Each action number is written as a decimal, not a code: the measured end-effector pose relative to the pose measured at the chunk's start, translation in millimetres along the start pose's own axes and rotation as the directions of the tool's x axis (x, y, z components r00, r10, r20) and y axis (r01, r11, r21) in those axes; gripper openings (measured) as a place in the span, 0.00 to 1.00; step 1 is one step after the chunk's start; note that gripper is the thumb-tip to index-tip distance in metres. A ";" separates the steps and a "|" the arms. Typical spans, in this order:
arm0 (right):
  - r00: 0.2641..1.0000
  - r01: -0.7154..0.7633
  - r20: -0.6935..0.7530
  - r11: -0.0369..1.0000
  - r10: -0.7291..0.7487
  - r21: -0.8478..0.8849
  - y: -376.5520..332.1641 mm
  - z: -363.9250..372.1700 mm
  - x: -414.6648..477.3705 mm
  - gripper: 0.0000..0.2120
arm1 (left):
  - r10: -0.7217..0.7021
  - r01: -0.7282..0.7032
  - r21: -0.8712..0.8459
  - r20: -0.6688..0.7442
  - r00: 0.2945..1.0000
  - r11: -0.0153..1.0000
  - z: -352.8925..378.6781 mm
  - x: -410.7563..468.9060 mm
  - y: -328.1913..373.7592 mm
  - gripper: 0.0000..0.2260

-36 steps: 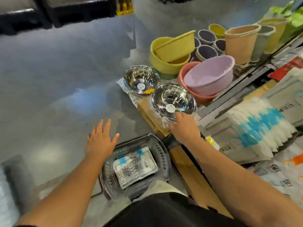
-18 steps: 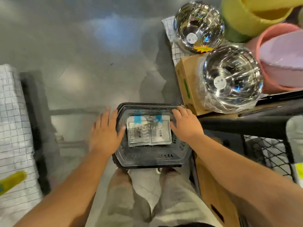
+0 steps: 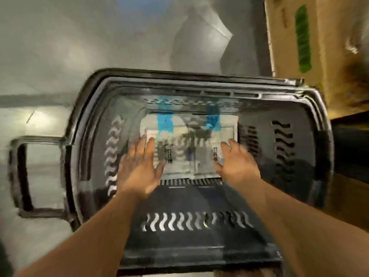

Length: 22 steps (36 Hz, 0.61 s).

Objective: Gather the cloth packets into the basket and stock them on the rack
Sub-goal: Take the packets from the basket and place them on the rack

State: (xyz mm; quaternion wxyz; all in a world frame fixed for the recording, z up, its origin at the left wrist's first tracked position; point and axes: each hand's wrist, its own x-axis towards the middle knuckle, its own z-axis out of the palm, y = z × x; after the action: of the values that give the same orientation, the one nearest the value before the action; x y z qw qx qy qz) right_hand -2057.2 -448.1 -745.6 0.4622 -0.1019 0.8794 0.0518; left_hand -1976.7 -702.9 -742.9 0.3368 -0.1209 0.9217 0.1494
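Note:
A black plastic basket with wavy slots fills the middle of the view, standing on the grey floor. At its bottom lie cloth packets, white with blue stripes and black print, side by side. Both of my hands are down inside the basket. My left hand has its fingers spread over the packets' left edge. Over their right edge is my right hand, fingers also straight. The frame is blurred, so contact with the packets is unclear.
The basket's handle sticks out to the left over the grey floor. A brown cardboard box with a green mark stands at the upper right, close to the basket's far right corner.
The view has dropped much closer to the basket. Both hands moved from the basket's rim down inside it to the packets' two sides.

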 end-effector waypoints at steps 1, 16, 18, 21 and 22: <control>1.000 -0.007 0.010 1.000 0.007 0.018 2.1 12.1 15.1 0.33 | -0.018 0.018 -0.003 -0.012 1.000 1.000 13.8 7.5 -2.0 0.33; 0.892 -0.239 -0.176 0.763 0.417 0.600 20.0 117.1 93.8 0.50 | -0.329 0.326 -0.176 0.015 0.944 0.929 127.0 62.6 -7.7 0.39; 0.857 -0.235 -0.181 0.678 0.482 0.697 20.4 118.2 95.0 0.56 | -0.440 0.424 -0.298 0.013 0.898 0.855 126.8 64.8 -0.7 0.42; 0.803 -0.257 -0.146 0.556 0.578 0.790 19.8 118.4 96.9 0.57 | -0.588 0.519 -0.409 -0.055 0.807 0.751 121.9 67.0 8.7 0.44; 0.783 -0.270 -0.124 0.512 0.610 0.815 19.6 116.8 96.0 0.57 | -0.640 0.550 -0.469 -0.042 0.767 0.691 118.8 67.4 11.0 0.42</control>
State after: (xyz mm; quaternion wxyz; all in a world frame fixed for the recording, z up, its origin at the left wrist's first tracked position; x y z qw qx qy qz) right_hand -2021.0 -420.0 -891.0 0.2419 0.3262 0.8855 -0.2258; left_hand -1961.0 -658.5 -871.6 0.2363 -0.5000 0.8041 0.2180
